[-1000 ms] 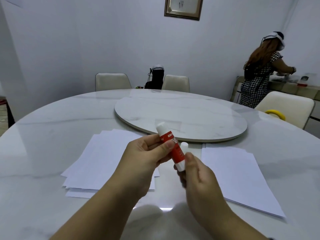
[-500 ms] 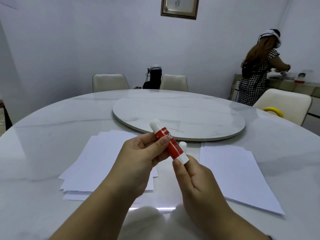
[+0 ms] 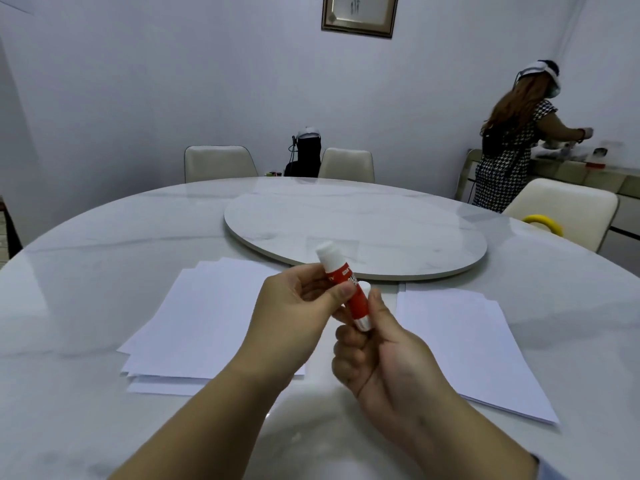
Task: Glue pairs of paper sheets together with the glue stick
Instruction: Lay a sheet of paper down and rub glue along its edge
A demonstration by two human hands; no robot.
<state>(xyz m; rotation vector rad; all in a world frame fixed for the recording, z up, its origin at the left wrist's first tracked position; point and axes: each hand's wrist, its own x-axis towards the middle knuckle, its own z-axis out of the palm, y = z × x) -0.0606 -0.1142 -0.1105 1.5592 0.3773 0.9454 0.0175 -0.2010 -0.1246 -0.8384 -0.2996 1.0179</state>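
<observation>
left hand [image 3: 294,299] pinching red glue stick [image 3: 346,289] at its middle, right hand [image 3: 384,362] gripping its lower white end, stick tilted above paper stacks [image 3: 211,323]

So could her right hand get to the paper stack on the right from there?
Probably yes. The right paper stack lies flat just beside the right hand with nothing between them, but that hand is busy gripping the glue stick base, so it must let go first.
</observation>
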